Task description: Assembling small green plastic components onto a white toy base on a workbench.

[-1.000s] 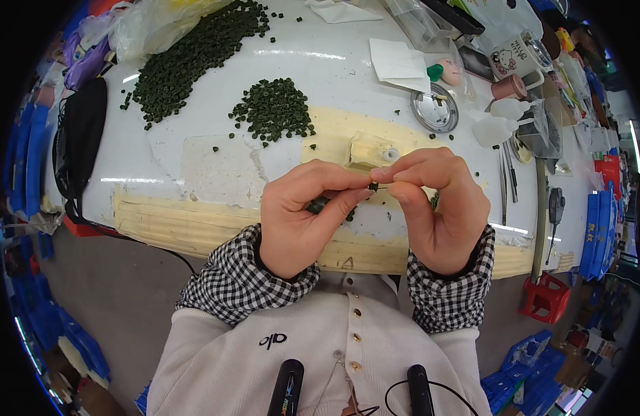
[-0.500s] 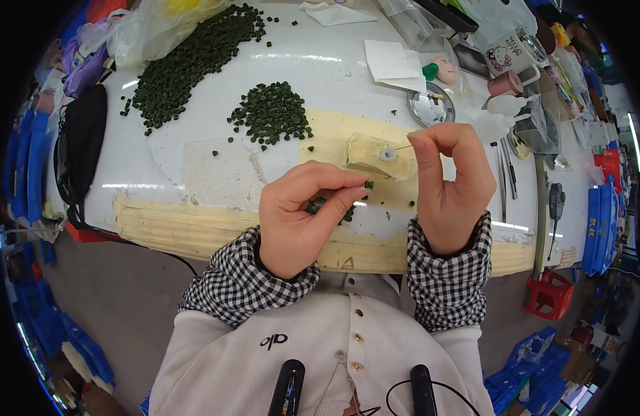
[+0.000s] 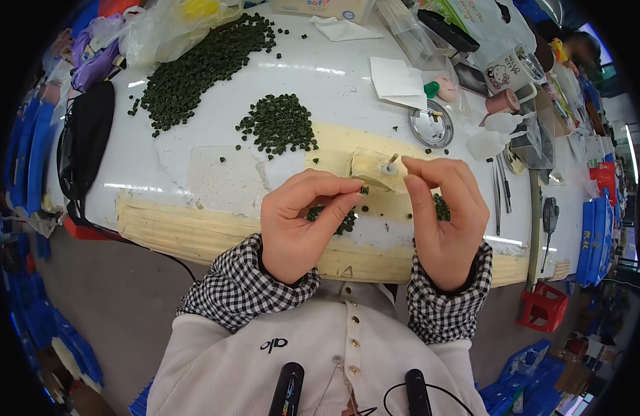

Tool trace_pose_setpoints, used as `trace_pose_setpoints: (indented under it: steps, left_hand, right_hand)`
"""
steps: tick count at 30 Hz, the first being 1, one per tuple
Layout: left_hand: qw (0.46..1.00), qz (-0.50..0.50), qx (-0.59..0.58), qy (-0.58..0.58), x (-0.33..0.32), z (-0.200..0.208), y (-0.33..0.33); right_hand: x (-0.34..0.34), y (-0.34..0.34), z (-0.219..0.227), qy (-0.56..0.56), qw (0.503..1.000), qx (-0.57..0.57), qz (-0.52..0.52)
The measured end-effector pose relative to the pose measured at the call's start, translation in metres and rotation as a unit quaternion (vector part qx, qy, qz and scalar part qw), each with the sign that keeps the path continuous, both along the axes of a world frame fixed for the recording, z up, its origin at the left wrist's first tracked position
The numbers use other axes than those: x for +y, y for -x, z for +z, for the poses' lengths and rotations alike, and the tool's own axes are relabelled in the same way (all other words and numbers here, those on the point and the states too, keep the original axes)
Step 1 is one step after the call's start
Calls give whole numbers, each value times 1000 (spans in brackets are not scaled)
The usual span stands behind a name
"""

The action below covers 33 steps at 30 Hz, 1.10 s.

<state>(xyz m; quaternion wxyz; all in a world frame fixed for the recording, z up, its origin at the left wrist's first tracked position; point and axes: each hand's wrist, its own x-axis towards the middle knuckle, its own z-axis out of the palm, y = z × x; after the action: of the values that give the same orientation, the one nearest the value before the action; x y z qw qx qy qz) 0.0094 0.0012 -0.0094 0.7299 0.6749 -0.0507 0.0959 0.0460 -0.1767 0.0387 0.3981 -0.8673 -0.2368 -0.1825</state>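
My left hand (image 3: 299, 218) pinches a small dark green cylindrical piece (image 3: 364, 189) between thumb and forefinger. To its right, my right hand (image 3: 448, 211) has its thumb and forefinger apart, with nothing visible between them. Close to those fingertips is a cream taped block (image 3: 368, 166) bearing a small white lump (image 3: 387, 168), from which a short brownish tip (image 3: 393, 159) sticks up. Several green pieces (image 3: 346, 223) lie partly hidden under my left hand, and more green pieces (image 3: 442, 206) show beside my right hand.
A smaller heap (image 3: 278, 123) and a larger heap (image 3: 202, 73) of green pieces lie at the far left. Beyond my right hand are a round metal dish (image 3: 431, 126), white squeeze bottles (image 3: 485, 144), tweezers (image 3: 498, 197) and a mug (image 3: 508, 73). A black cloth bag (image 3: 88, 145) lies left.
My right hand has let go of the thin needle-like rod it held near the white lump; its fingers have parted and lowered slightly. My left hand keeps its pinch on the green piece.
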Motion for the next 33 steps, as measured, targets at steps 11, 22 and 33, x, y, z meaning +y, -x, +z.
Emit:
trace_pose_setpoints:
  steps: [11,22,33]
  left_hand:
    - [998,9,-43,-42,0,-1,-2]
    - [994,-16,-78,-69,0,-2,-4]
    - [998,5,-54,-39,-3,-2,-2]
  right_hand:
    - [4,31,-16,-152,960,210,105]
    - [-3,27,-16,-117,965,199,127]
    - [0,25,-24,-156,964,166,138]
